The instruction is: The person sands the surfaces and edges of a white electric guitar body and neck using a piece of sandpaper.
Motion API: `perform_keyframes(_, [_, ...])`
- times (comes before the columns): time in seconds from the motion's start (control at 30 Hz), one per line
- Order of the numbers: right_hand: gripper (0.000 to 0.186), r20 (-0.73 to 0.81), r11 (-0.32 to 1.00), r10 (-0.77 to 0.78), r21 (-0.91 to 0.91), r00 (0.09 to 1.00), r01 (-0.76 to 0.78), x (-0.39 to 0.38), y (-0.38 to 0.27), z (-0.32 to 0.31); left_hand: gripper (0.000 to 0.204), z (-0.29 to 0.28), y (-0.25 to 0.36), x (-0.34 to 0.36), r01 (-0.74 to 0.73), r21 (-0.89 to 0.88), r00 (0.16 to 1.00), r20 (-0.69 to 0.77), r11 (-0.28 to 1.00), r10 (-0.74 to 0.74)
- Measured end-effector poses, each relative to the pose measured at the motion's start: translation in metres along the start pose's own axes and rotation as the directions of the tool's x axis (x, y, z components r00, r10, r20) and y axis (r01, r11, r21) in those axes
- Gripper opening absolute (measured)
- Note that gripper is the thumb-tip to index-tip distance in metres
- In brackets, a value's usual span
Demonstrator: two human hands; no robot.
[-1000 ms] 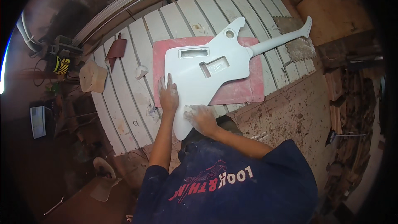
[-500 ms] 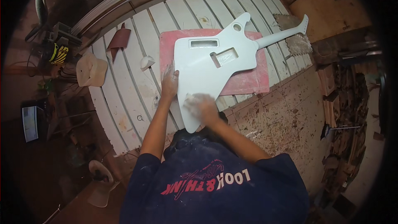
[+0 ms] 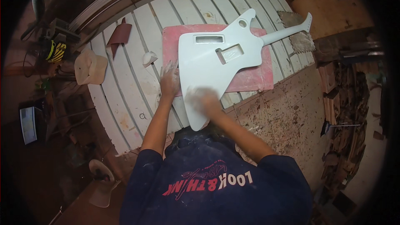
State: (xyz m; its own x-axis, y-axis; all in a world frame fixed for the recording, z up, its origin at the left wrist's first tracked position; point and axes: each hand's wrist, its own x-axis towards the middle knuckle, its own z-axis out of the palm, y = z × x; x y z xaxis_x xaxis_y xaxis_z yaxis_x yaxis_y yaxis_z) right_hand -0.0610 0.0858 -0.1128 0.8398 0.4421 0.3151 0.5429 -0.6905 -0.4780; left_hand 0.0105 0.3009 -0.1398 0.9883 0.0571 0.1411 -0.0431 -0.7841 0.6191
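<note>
A white electric guitar [image 3: 193, 62] with cut-out cavities lies on a pink mat [image 3: 256, 79] on a white slatted table [image 3: 121, 100]. My left hand [image 3: 168, 79] lies along the body's left edge, its dusty fingers stretched out. My right hand [image 3: 204, 102] is over the lower wing of the body, smeared by motion; whether it holds anything is unclear. A small white crumpled piece [image 3: 148, 58] and a curled maroon sheet [image 3: 119, 35] rest left of the mat.
A beige cap [image 3: 89, 68] is at the table's left edge, near dark machinery [image 3: 62, 39] with striped markings. A grey textured pad [image 3: 303, 38] sits under the neck. Stacked wood pieces [image 3: 341, 100] stand at right, a monitor [image 3: 29, 125] at lower left.
My view has shifted, so table and guitar appear higher in the picture. My left hand stays at the edge; my right hand is moving over the lower wing, more blurred now.
</note>
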Motion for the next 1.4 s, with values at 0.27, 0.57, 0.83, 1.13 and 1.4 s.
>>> perform_keyframes(0.27, [0.043,-0.078,0.981,0.134,-0.129,0.988,-0.143,0.009,0.026,0.005,0.065,-0.001,0.007,0.002,-0.076,0.096,0.997,-0.012,0.992,0.078])
perform_keyframes(0.57, [0.044,-0.071,0.947,0.31,-0.061,0.948,-0.314,0.114,0.083,-0.025,0.056,0.0,0.001,-0.003,-0.105,0.111,0.994,-0.011,0.988,0.107])
perform_keyframes(0.83, [0.052,0.099,0.996,-0.085,0.023,0.991,0.083,0.006,-0.027,0.0,0.053,0.0,-0.005,-0.004,-0.099,0.129,0.994,-0.027,0.987,0.104])
perform_keyframes(1.13, [0.046,-0.136,0.936,0.26,-0.208,0.956,-0.284,0.124,0.065,0.006,0.054,-0.002,0.001,-0.003,-0.106,0.148,0.994,-0.017,0.983,0.11])
perform_keyframes(1.4, [0.041,0.074,0.989,0.1,-0.114,0.992,-0.091,0.093,0.045,0.019,0.053,-0.005,0.005,-0.003,-0.072,0.147,0.997,-0.004,0.986,0.074])
